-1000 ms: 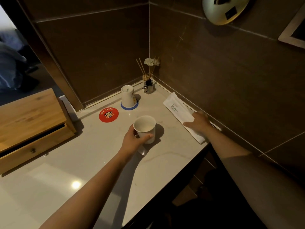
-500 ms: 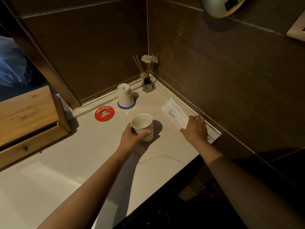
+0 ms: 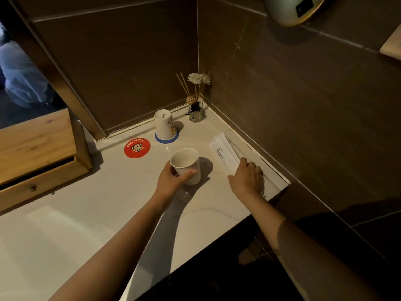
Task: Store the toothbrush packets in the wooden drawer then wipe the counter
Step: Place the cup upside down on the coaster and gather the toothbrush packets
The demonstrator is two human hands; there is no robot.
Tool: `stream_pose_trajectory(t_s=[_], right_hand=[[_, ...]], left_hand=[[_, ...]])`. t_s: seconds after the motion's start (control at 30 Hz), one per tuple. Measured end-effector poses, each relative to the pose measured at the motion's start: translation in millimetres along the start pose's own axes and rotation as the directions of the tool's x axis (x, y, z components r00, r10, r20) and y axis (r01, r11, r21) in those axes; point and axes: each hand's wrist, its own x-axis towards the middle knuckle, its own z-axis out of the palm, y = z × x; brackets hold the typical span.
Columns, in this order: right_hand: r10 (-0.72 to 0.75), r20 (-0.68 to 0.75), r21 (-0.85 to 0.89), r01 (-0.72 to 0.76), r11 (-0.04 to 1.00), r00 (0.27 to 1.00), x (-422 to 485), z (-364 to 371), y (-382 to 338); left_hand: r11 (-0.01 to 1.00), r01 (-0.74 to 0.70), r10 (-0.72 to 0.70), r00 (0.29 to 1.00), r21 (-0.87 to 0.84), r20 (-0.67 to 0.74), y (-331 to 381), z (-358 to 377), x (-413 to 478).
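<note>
White toothbrush packets (image 3: 223, 152) lie stacked along the right wall on the pale marble counter (image 3: 108, 213). My right hand (image 3: 246, 178) rests palm down on their near end, fingers curled over them. An upright white cup (image 3: 186, 165) stands mid-counter, and my left hand (image 3: 173, 178) is wrapped around its side. The wooden drawer box (image 3: 36, 155) sits at the left, its drawer (image 3: 41, 181) pulled out a crack.
An upturned white cup (image 3: 164, 124) stands on a blue coaster, beside a red round coaster (image 3: 137, 148). A reed diffuser (image 3: 195, 109) fills the back corner. The counter's front edge drops off on the right, below my right arm.
My right hand has slid along the packets toward their near end and drawn them slightly away from the wall. My left hand stays on the cup.
</note>
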Motion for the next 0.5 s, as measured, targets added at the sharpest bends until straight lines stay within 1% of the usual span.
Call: stream_pose_trajectory(t_s=[0.1,0.2,0.27,0.37,0.5], right_hand=[[0.010,0.048,0.107,-0.015,0.994,0.999,2,-7,-4],[-0.008,0.164,0.185,-0.022,0.983,0.986,1,-11,-14],[-0.054,0.253,0.250,-0.011,0.968,0.966,-3,-12,-26],[-0.102,0.370,0.395,-0.057,0.917,0.923,-9,-9,-49],[-0.112,0.440,0.394,-0.080,0.915,0.891,-15,5,-84]], left_hand=[[1.000,0.001,-0.001,1.000,0.009,-0.028,0,-2,-2],[1.000,-0.005,0.005,0.998,0.005,-0.060,-1,-9,-4],[1.000,0.003,-0.004,0.996,-0.015,-0.086,-2,-16,-4],[0.999,0.033,-0.037,0.990,-0.029,-0.137,-1,-29,-7],[0.996,0.050,-0.063,0.975,-0.069,-0.213,1,-52,-9]])
